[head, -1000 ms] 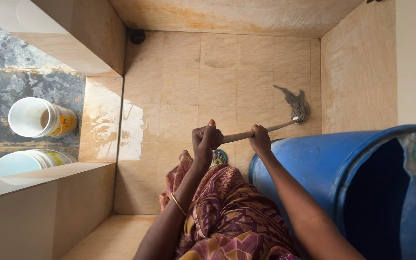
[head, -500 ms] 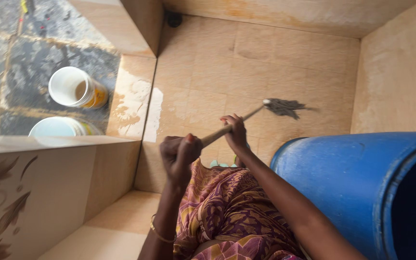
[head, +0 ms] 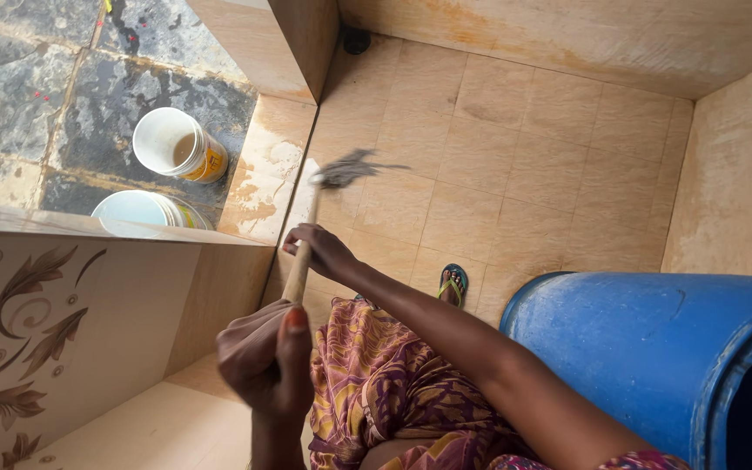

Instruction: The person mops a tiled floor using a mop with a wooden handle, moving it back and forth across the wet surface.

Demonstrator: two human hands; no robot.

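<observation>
Two hands show, the left hand [head: 265,352] and the right hand [head: 322,252], both closed round one wooden-handled mop [head: 324,196] whose grey head lies on the tiled floor [head: 515,165]. Two pale buckets stand outside the doorway, an upper bucket [head: 171,144] and a lower bucket [head: 137,209] partly cut off by the wall. There is one blue barrel [head: 654,348], one sandalled foot [head: 452,285] and one dark floor drain [head: 357,39].
</observation>
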